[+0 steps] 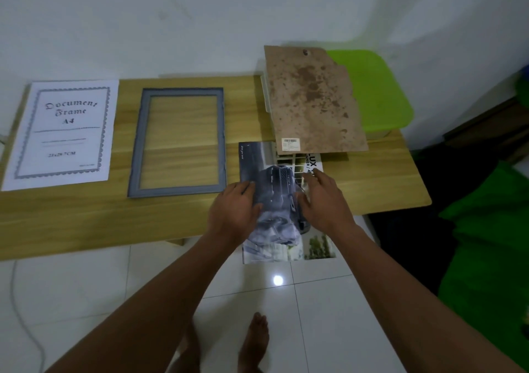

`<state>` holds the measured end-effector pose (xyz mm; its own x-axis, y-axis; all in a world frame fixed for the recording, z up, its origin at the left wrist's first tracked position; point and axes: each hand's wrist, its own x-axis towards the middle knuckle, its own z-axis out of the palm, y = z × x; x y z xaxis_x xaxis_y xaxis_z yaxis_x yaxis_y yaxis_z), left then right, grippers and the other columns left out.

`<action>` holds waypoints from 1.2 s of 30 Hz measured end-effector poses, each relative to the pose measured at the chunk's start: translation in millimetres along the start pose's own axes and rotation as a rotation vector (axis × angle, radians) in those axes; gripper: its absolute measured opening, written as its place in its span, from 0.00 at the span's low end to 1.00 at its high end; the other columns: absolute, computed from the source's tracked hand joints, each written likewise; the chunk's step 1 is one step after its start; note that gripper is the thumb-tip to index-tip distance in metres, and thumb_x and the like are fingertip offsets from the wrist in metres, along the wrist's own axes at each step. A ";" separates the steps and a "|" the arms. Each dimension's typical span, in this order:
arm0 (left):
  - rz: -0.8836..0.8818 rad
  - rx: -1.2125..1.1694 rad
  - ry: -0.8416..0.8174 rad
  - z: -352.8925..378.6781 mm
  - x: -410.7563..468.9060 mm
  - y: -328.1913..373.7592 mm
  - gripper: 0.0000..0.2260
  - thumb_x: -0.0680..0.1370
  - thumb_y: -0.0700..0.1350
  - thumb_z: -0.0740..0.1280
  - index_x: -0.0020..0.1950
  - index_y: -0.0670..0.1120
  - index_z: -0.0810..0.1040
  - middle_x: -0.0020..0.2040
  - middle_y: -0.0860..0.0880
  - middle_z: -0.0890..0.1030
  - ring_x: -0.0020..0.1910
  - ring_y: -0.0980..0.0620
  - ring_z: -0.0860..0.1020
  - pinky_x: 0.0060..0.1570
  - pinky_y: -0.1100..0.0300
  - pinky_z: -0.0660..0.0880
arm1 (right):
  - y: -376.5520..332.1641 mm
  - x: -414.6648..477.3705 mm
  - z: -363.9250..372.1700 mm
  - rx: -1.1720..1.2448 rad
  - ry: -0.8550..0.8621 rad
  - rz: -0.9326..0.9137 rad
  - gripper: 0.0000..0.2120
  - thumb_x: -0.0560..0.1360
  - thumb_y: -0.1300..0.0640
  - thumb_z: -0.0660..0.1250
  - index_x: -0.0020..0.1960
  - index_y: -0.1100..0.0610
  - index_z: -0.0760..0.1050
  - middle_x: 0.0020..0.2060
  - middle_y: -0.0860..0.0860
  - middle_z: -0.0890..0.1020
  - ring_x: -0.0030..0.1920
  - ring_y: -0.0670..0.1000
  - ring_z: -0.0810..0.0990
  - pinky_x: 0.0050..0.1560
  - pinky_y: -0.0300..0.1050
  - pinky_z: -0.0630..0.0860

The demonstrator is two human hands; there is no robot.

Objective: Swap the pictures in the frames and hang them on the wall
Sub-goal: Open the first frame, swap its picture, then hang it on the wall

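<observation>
A car picture (279, 200) lies on the wooden table (86, 215), its near end hanging over the front edge. My left hand (233, 209) rests on its left side and my right hand (322, 200) on its right, fingers spread. Left of it lies an empty grey frame (134, 143) with the table showing through. At the far left sits a white "Document Frame A4" sheet (61, 135). A stained brown backing board (312, 97) lies over a pale frame (266, 92), covering the picture's far end.
A green plastic lid or bin (378, 92) stands at the back right against the white wall. Green fabric (486, 243) lies on the right. Below are white floor tiles, my bare feet (254, 341) and a grey cable (20, 315) at the left.
</observation>
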<state>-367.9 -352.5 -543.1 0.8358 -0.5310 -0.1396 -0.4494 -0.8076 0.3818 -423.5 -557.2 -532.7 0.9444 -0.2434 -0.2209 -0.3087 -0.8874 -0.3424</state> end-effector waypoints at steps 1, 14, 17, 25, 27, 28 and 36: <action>-0.015 -0.029 0.018 -5.2 -2.2 -3.1 0.24 0.80 0.51 0.61 0.73 0.42 0.67 0.70 0.44 0.72 0.69 0.46 0.68 0.67 0.51 0.68 | -8.3 0.2 -2.7 0.010 0.002 -0.014 0.24 0.81 0.51 0.61 0.74 0.59 0.64 0.74 0.58 0.66 0.74 0.59 0.63 0.71 0.55 0.65; -0.282 -0.097 0.179 -115.9 -27.8 -144.5 0.20 0.80 0.53 0.61 0.69 0.44 0.73 0.65 0.45 0.76 0.63 0.45 0.74 0.60 0.50 0.73 | -193.5 59.7 -8.1 -0.015 -0.073 -0.231 0.19 0.82 0.51 0.59 0.70 0.57 0.69 0.63 0.55 0.74 0.60 0.56 0.75 0.56 0.50 0.75; -0.314 -0.085 0.198 -143.3 -31.6 -197.6 0.20 0.80 0.53 0.62 0.67 0.43 0.74 0.61 0.44 0.78 0.61 0.44 0.75 0.58 0.52 0.72 | -250.3 83.6 1.7 -0.025 -0.083 -0.254 0.19 0.82 0.50 0.60 0.69 0.56 0.69 0.61 0.54 0.75 0.58 0.56 0.76 0.52 0.50 0.77; -0.393 -0.150 0.232 -186.3 -11.7 -339.7 0.21 0.77 0.49 0.68 0.65 0.38 0.75 0.59 0.39 0.79 0.60 0.41 0.76 0.59 0.50 0.71 | -378.6 156.6 54.5 0.037 -0.157 -0.239 0.18 0.80 0.50 0.60 0.64 0.60 0.73 0.58 0.56 0.77 0.61 0.58 0.76 0.56 0.50 0.76; -0.420 -0.142 0.206 -188.8 -3.2 -370.2 0.22 0.76 0.48 0.69 0.66 0.38 0.74 0.60 0.39 0.78 0.61 0.40 0.75 0.60 0.50 0.70 | -401.4 173.7 72.1 0.040 -0.172 -0.209 0.16 0.80 0.49 0.61 0.60 0.60 0.74 0.54 0.56 0.78 0.57 0.57 0.78 0.51 0.49 0.76; -0.431 -0.133 0.194 -188.7 0.7 -383.1 0.22 0.76 0.48 0.69 0.66 0.38 0.74 0.61 0.39 0.78 0.61 0.40 0.75 0.60 0.50 0.70 | -409.6 180.9 81.6 0.038 -0.178 -0.190 0.15 0.80 0.49 0.62 0.57 0.59 0.74 0.51 0.55 0.78 0.55 0.57 0.78 0.48 0.48 0.76; -0.541 -0.142 0.262 -171.8 17.3 -433.7 0.21 0.68 0.48 0.78 0.54 0.38 0.75 0.54 0.40 0.78 0.53 0.39 0.76 0.50 0.47 0.77 | -442.3 201.0 124.9 -0.041 -0.150 0.045 0.25 0.77 0.43 0.66 0.64 0.61 0.72 0.61 0.58 0.70 0.64 0.59 0.69 0.59 0.53 0.73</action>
<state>-104.3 32.7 -554.1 0.9913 0.0392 -0.1254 0.0910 -0.8933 0.4402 -111.1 -164.7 -539.8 0.9013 -0.2247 -0.3704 -0.3427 -0.8928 -0.2924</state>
